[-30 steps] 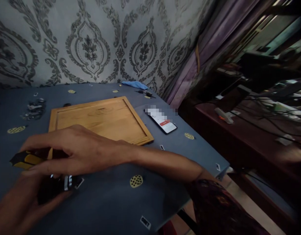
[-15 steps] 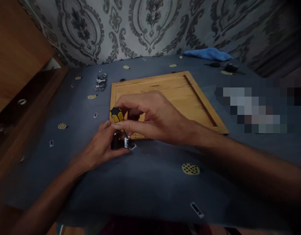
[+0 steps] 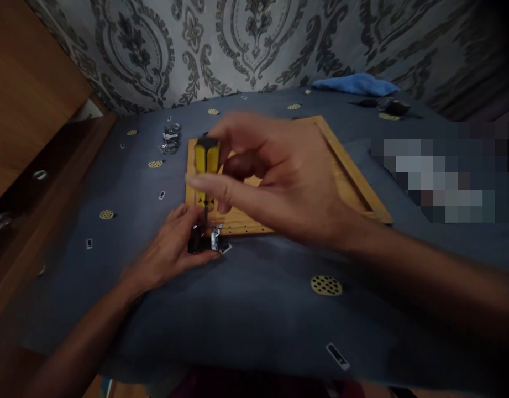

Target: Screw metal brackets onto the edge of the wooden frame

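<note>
My right hand (image 3: 274, 177) grips the handle of a yellow and black screwdriver (image 3: 206, 157) between thumb and fingers. The screwdriver stands nearly upright, its shaft pointing down to the near left corner of a framed wooden panel (image 3: 353, 177). At that corner my left hand (image 3: 175, 240) is closed around a shiny metal hinge (image 3: 215, 239), thumb below it and fingers above. Whether the screwdriver's tip touches a screw is too small to tell. A row of small dark holes runs along the panel's near edge.
Several metal hinges (image 3: 170, 138) lie beyond the panel's left side. A blue cloth (image 3: 356, 84) and a dark tool (image 3: 393, 105) are at the back right. A wooden cabinet (image 3: 30, 83) borders the left. Blurred-out squares cover something on the right.
My right hand has risen with the screwdriver, which was tilted and now stands more upright. My left hand has stayed at the corner with the hinge.
</note>
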`<action>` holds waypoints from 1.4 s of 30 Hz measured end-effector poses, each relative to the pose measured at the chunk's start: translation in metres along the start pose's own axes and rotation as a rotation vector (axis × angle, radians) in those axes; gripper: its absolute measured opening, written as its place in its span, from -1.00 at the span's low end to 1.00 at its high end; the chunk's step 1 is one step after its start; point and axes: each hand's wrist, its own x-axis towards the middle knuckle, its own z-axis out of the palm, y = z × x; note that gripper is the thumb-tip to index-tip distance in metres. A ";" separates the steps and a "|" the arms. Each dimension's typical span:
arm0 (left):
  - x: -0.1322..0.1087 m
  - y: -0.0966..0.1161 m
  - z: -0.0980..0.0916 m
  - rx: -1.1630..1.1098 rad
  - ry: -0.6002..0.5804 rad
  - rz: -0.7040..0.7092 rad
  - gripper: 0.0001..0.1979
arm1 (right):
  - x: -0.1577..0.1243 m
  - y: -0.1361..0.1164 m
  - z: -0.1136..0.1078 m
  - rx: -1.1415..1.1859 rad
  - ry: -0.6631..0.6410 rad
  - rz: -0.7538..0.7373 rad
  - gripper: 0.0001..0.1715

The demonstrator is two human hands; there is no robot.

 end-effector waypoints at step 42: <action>-0.003 0.000 0.001 0.007 0.006 -0.017 -0.59 | -0.006 0.021 0.011 -0.144 -0.122 -0.152 -0.65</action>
